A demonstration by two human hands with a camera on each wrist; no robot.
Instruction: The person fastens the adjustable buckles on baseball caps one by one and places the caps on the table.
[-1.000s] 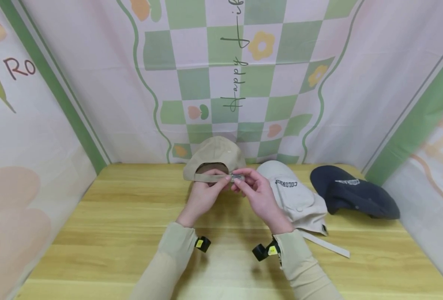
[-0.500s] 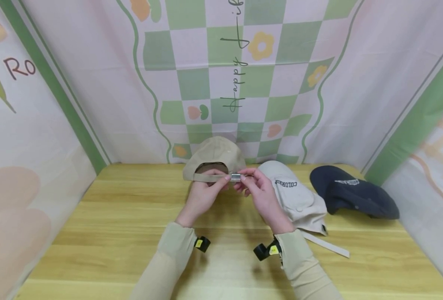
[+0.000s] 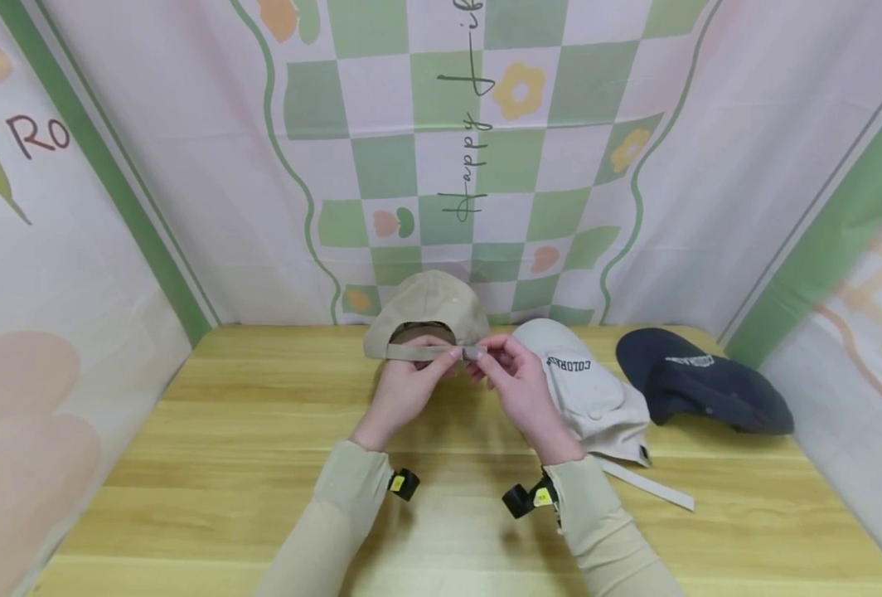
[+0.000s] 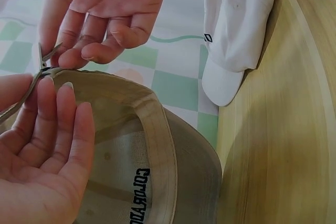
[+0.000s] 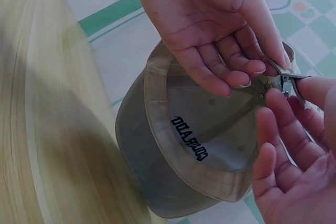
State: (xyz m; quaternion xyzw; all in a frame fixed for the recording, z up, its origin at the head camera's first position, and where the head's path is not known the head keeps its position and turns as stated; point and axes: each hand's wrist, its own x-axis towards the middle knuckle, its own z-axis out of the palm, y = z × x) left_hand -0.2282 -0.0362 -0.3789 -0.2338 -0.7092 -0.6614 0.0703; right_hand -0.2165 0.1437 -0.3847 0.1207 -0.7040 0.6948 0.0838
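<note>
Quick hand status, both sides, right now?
Left hand: closed, pinching the back strap of the beige cap.
Right hand: closed, pinching the metal buckle on that strap.

Lt wood tbl (image 3: 217, 464), wht cap (image 3: 590, 394) & navy cap (image 3: 698, 390) on top

Held cap (image 3: 441, 300) in front of curtain (image 3: 441, 166), left of middle cap (image 3: 588, 394); end cap (image 3: 690, 385) furthest right. Latter two on table (image 3: 239, 448), strap (image 3: 653, 486) before middle cap.
</note>
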